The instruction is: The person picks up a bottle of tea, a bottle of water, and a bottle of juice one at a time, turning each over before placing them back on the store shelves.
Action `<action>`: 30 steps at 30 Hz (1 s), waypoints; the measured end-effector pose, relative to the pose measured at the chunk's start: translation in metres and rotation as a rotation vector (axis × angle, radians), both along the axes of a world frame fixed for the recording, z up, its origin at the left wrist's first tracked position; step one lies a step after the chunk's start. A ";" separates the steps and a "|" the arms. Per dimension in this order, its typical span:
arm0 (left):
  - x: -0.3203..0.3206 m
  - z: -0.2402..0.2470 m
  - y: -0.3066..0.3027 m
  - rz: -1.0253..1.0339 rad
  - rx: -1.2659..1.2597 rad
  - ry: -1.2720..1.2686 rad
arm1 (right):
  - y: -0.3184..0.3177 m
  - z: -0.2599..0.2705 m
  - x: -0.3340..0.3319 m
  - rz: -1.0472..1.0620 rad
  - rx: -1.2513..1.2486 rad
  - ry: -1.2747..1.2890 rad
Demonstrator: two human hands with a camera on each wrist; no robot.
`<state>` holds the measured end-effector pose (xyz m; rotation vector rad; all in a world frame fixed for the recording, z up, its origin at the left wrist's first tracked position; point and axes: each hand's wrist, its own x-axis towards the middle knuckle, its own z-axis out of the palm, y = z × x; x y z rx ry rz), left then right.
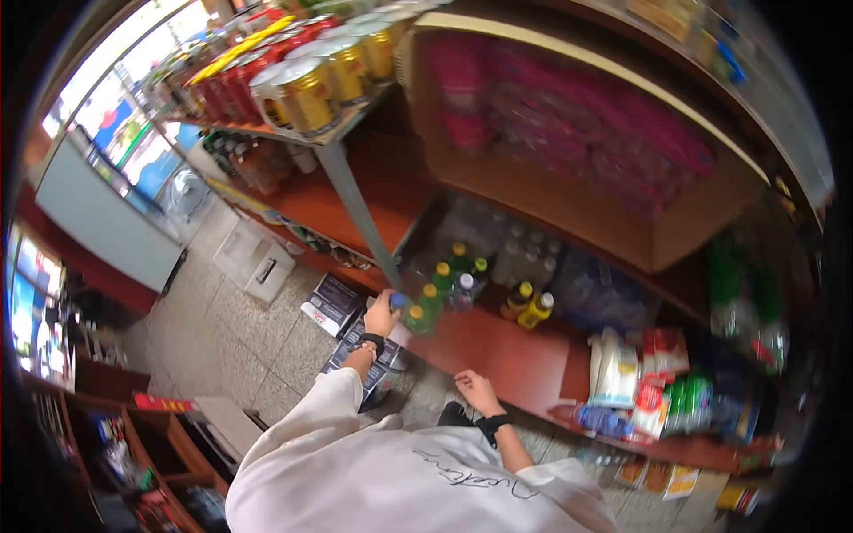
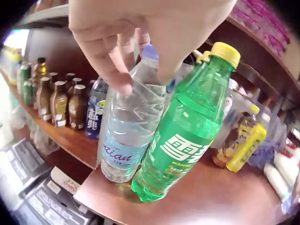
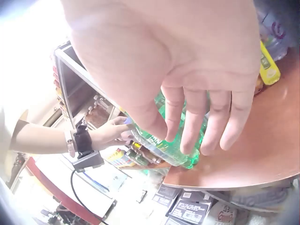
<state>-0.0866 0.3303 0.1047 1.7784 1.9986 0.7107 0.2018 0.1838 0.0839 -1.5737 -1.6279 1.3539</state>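
In the left wrist view a clear water bottle (image 2: 129, 126) with a purple-blue cap stands at the corner of the wooden shelf. My left hand (image 1: 382, 316) holds it near the top, thumb and fingers on either side of its neck. Right beside it is a green soda bottle (image 2: 185, 124) with a yellow cap, and more green bottles (image 1: 442, 282) are grouped behind. My right hand (image 1: 478, 393) hangs before the shelf's front edge, its fingers loosely bent and holding nothing.
A yellow bottle (image 1: 536, 311) stands farther along the shelf (image 1: 506, 351), with white bags (image 1: 613, 371) beyond it. Dark boxes (image 1: 333, 304) sit on the floor below the corner. A metal post (image 1: 355, 209) rises near my left hand. Cans (image 1: 306, 93) line the upper shelf.
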 end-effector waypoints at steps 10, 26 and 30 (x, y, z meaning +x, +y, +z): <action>-0.015 -0.013 -0.055 0.261 0.088 -0.288 | 0.028 -0.006 -0.061 0.326 0.026 0.059; -0.174 0.249 -0.337 0.144 0.203 -0.398 | -0.152 0.126 -0.306 0.645 -0.011 0.394; -0.219 0.226 -0.385 0.273 0.277 -0.544 | -0.193 0.149 -0.351 0.664 0.080 0.403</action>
